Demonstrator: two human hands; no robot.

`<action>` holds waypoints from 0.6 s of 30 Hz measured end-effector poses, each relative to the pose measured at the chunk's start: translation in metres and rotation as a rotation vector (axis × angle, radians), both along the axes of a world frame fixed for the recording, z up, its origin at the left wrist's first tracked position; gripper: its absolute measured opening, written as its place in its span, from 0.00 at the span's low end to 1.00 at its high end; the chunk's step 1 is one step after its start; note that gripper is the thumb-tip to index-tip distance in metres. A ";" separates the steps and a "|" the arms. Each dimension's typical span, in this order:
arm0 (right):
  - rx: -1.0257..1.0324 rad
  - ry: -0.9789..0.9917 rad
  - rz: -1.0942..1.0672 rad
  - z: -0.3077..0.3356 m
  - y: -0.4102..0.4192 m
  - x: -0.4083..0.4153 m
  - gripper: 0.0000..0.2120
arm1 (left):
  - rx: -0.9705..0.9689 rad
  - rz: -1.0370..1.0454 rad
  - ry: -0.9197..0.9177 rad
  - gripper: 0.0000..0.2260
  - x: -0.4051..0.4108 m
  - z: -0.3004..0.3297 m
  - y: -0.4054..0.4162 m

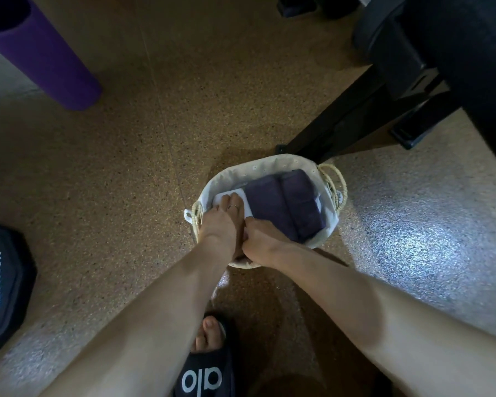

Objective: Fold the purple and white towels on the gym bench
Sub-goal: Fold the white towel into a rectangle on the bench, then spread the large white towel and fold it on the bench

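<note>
Towels [284, 204] in basket [258, 167], speckled floor [126, 167], hands: left [222, 222] flat, right [259, 239] gripping

A purple foam roller [38, 50] lies at ten o'clock on the speckled floor [132, 156]. A black pad with "HAMMER" lettering [0, 285] sits at eight o'clock, a black slide sandal [205, 368] at six.

The right hand [259, 239] hides its own fingertips; the bench [430, 67] is cut off.
</note>
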State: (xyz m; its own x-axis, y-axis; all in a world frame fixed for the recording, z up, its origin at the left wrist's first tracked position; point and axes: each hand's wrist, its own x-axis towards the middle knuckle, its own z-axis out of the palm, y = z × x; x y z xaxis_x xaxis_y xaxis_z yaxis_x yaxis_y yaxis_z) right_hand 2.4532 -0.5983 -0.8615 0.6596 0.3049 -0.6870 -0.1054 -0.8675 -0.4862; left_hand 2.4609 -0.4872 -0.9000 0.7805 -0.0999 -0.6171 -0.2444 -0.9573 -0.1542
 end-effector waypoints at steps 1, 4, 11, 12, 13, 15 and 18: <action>0.014 0.011 0.000 0.005 -0.003 0.001 0.11 | 0.001 0.014 0.012 0.43 0.001 0.001 -0.002; 0.026 -0.011 0.022 0.032 -0.016 0.002 0.12 | -0.058 0.138 0.007 0.42 0.005 0.013 -0.010; 0.036 -0.312 0.083 0.153 -0.084 -0.007 0.12 | -0.092 0.023 -0.060 0.21 0.017 0.125 -0.052; 0.055 -0.366 0.026 0.177 -0.098 -0.010 0.12 | -0.111 -0.029 -0.095 0.21 0.017 0.155 -0.063; 0.088 -0.415 -0.047 0.200 -0.113 -0.015 0.11 | -0.141 -0.076 -0.122 0.22 0.016 0.185 -0.075; 0.162 -0.529 -0.187 0.249 -0.147 -0.028 0.12 | -0.255 -0.149 -0.178 0.25 0.007 0.249 -0.105; 0.169 -0.701 -0.369 0.315 -0.211 -0.064 0.13 | -0.454 -0.221 -0.243 0.28 -0.024 0.325 -0.162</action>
State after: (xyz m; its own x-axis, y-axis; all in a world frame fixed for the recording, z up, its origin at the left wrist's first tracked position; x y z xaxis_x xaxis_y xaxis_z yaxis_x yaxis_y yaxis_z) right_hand 2.3891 -0.8096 -0.5470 0.9981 0.0461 -0.0402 0.0076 -0.7455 -0.6664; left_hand 2.4365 -0.6493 -0.5752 0.8254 -0.4908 -0.2789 -0.4556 -0.8709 0.1842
